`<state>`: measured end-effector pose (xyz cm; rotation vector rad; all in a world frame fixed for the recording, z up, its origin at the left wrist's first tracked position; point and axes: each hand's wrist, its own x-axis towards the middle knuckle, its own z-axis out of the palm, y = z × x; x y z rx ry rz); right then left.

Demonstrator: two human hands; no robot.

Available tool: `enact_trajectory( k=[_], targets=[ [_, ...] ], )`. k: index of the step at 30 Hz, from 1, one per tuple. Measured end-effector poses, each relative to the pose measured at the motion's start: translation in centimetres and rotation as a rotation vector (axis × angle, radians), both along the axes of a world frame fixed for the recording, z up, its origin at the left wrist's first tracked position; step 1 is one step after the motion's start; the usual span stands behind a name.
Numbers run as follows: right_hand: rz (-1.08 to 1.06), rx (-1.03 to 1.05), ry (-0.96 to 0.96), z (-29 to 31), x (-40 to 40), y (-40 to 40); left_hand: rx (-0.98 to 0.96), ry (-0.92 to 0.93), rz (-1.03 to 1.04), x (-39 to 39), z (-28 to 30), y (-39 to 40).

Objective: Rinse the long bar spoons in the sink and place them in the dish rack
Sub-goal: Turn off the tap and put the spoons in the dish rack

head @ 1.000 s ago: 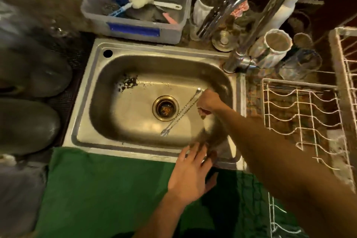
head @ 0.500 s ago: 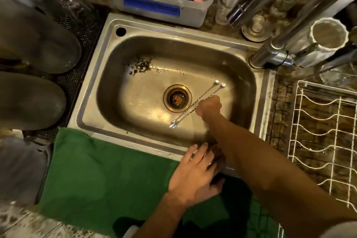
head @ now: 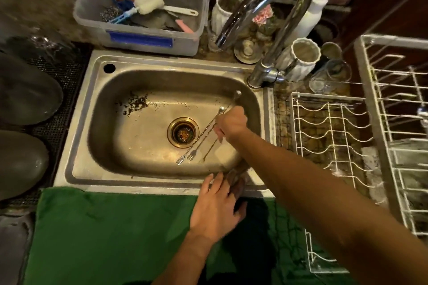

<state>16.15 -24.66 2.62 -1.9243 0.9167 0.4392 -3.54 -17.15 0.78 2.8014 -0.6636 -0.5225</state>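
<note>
Two long thin metal bar spoons [head: 201, 139] with forked lower ends slant across the steel sink [head: 76, 136], just right of the brass drain [head: 183, 132]. My right hand [head: 232, 124] grips them near their upper ends, inside the basin. The spoon bowls stick out above the fist toward the tap base. My left hand [head: 216, 209] rests with fingers spread on the sink's front rim and the green towel [head: 111, 233]. The white wire dish rack [head: 328, 146] stands to the right of the sink.
A curved chrome tap [head: 259, 4] arches over the sink's back right, with no water visible. Behind are a plastic tub of brushes [head: 143, 7], white ribbed cups [head: 298, 58] and glasses. Dark plates [head: 25, 95] lie at the left. Dark specks dot the basin floor.
My right hand has lifted the spoons' upper ends toward the sink's back right corner. The left hand stays on the front rim. The camera has shifted.
</note>
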Motion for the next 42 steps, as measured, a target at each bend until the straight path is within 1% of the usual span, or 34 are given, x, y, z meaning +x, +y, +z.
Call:
enact_trajectory(
  k=[3,6,9,12,14,17,19,22,24,27,33,42],
  targets=[
    [0.005,0.011,-0.022,4.2,-1.3,0.0,0.009,-0.017,-0.015,0.0,0.1,0.1],
    [0.073,0.016,-0.025,8.7,-2.5,-0.6,0.004,-0.037,-0.047,0.0,0.3,0.4],
    [0.124,0.089,0.009,15.5,-4.5,-1.8,-0.002,-0.01,-0.051,0.0,0.2,0.4],
    [0.231,0.07,-0.012,23.1,-7.5,-3.8,-0.014,0.001,-0.023,0.0,0.4,0.3],
    [0.262,0.042,-0.038,27.6,-9.6,-5.8,-0.028,0.0,-0.026,0.0,0.4,0.2],
    [0.266,-0.022,-0.077,32.7,-11.9,-9.4,-0.035,0.004,-0.042,0.1,0.4,0.2],
    [0.23,-0.136,-0.088,34.6,-12.7,-12.4,-0.011,-0.011,-0.046,0.0,0.2,0.1],
    [0.186,-0.37,-0.093,35.5,-13.4,-16.9,-0.002,-0.031,-0.031,0.0,-0.3,0.0],
    [0.159,-0.442,-0.074,34.8,-13.7,-19.6,0.005,-0.044,-0.032,0.0,-0.7,0.0],
    [0.174,-0.499,-0.004,32.1,-14.1,-22.3,0.017,-0.035,-0.024,0.1,-1.2,0.0],
    [0.329,-0.634,0.099,26.8,-14.8,-23.9,0.015,-0.035,-0.022,0.1,-0.9,0.0],
    [0.504,-0.831,0.073,24.0,-15.3,-24.2,0.005,-0.08,-0.043,-0.2,-0.1,0.2]
  ],
)
